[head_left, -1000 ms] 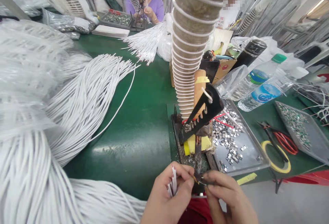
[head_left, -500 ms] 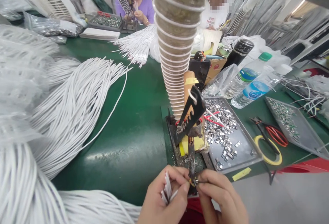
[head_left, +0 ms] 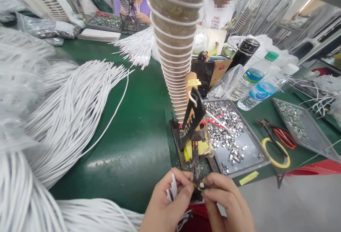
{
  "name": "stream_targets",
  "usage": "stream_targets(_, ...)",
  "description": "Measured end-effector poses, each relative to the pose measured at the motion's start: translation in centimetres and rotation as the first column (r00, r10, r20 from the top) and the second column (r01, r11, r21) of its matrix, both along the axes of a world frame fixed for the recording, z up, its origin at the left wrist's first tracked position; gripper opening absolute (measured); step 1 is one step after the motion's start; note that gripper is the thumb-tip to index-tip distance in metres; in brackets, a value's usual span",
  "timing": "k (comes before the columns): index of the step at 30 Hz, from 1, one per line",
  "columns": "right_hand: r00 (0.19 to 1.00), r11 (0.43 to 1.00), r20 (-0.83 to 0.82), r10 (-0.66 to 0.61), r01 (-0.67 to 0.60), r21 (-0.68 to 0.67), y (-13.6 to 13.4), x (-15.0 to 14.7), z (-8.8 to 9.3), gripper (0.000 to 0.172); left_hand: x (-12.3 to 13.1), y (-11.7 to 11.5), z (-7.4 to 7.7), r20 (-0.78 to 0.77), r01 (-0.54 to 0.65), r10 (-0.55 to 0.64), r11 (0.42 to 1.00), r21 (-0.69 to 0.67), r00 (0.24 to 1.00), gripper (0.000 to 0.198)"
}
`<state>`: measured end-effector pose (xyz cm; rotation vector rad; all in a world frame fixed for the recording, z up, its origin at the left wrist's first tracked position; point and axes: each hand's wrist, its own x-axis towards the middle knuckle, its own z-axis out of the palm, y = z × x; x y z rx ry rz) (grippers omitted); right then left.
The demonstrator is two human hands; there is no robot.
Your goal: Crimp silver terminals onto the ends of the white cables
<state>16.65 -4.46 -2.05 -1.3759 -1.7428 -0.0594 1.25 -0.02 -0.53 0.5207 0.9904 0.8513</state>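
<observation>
At the bottom centre my left hand [head_left: 169, 203] is closed around several thin white cables [head_left: 173, 185], their ends poking up between the fingers. My right hand [head_left: 230, 198] pinches a small metal connector [head_left: 201, 185] between thumb and fingertips. Both sets of fingertips meet at the lower end of a soldering iron [head_left: 195, 161], which is fixed tip down in a stand. Fine coloured wires show at the tip, but the exact contact is partly hidden by fingers. A black notched bracket [head_left: 192, 118] stands by the iron's wooden handle.
A ribbed hose [head_left: 173, 40] comes down behind the iron. White cable bundles [head_left: 71, 107] cover the left side. To the right are a tray [head_left: 252, 150] of metal connectors, a tape roll [head_left: 286, 162], pliers [head_left: 285, 138] and water bottles [head_left: 257, 93]. Two people sit across the table.
The view has shifted slightly. Both hands stay at the iron's tip, and the right fingers have tilted a little, showing a pale side of the connector. More white cable shows below the left hand.
</observation>
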Motion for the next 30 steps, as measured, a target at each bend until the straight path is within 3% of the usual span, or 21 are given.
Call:
stream_targets(4,0.992,0.999,0.121,0.027,-0.031,0.033,0.0,0.2,0.1,0.012,-0.3,0.4,0.5,-0.006,0.03,-0.03,0.999,-0.033,1.0,0.036)
stream_targets(9,0.988,0.988,0.009,-0.153,0.153,-0.024,-0.5,-1.2,-0.1,0.012,-0.2,0.3,0.4,0.001,0.018,-0.018,1.0,-0.005,1.0,0.035)
stream_targets(15,0.984,0.984,-0.032,-0.176,0.175,-0.029,-0.8,-2.4,-0.1,0.018,0.0,-0.4,0.1,-0.05,-0.032,0.036,0.995,0.09,0.998,0.034)
stream_targets(19,0.975,0.976,-0.049,-0.215,0.213,-0.044,-1.1,-2.4,0.1,0.024,-0.2,-0.7,-0.2,-0.084,0.005,0.01,0.984,0.176,0.996,0.033)
stream_targets(21,0.984,0.985,-0.046,-0.171,0.17,-0.019,-0.9,-1.6,0.4,0.023,-0.3,-0.8,-0.6,-0.077,0.02,-0.005,0.982,0.186,0.997,0.033)
stream_targets(26,0.993,0.992,-0.051,0.103,-0.099,0.077,-0.2,1.3,1.3,0.011,-0.3,-1.5,-1.6,-0.069,0.066,-0.053,0.976,0.206,0.996,0.036)
stream_targets(30,0.986,0.996,-0.145,0.077,-0.084,-0.043,-0.5,2.0,2.0,0.002,0.0,-2.3,-2.2,-0.012,0.139,-0.141,0.957,0.256,0.99,0.038)
